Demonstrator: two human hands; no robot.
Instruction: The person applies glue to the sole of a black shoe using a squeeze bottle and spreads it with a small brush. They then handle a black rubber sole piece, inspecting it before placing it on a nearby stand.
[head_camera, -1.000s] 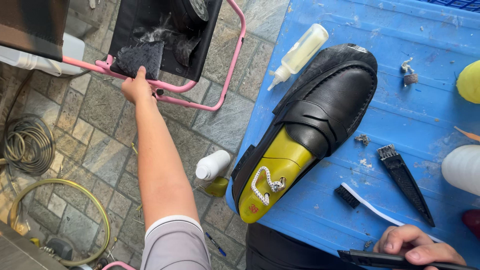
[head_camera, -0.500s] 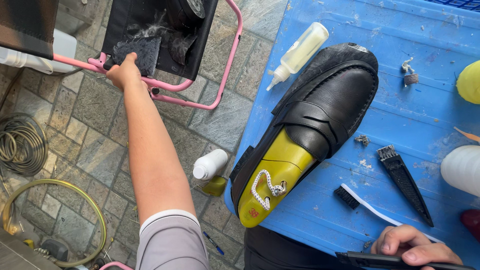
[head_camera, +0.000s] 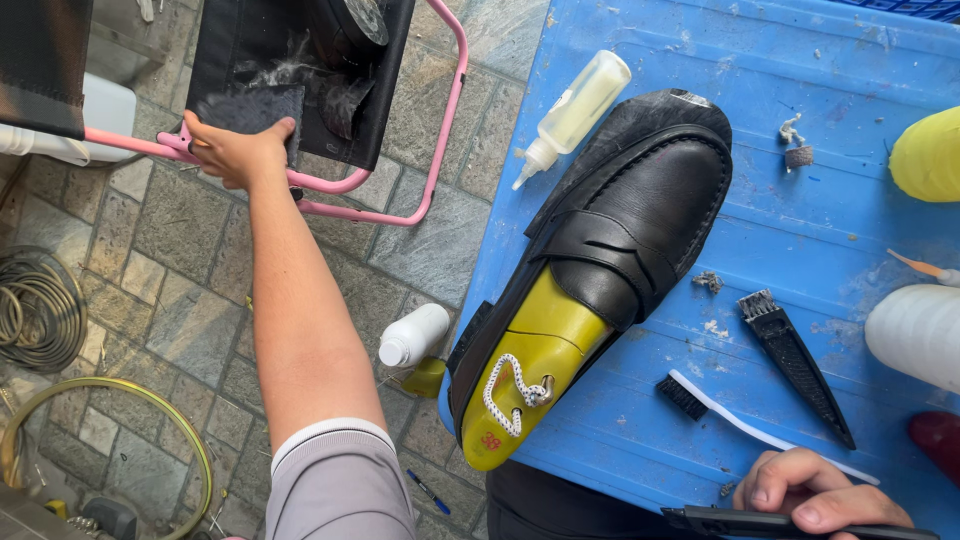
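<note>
Black and dusty, the flat sanding block (head_camera: 252, 112) sits in your left hand (head_camera: 232, 150), fingers curled over its lower edge, at the near rim of the pink-framed stool (head_camera: 440, 170) with its dark fabric seat. Your left arm is stretched straight out from the grey sleeve, well away from the blue table (head_camera: 800, 180), over the stone floor. Your right hand (head_camera: 815, 492) rests at the table's near edge, fingers closed on a thin black tool (head_camera: 790, 522) lying flat along that edge. On the table, a black loafer (head_camera: 640, 210) on a yellow shoe tree (head_camera: 520, 380) lies diagonally by the left edge, heel overhanging the near edge.
</note>
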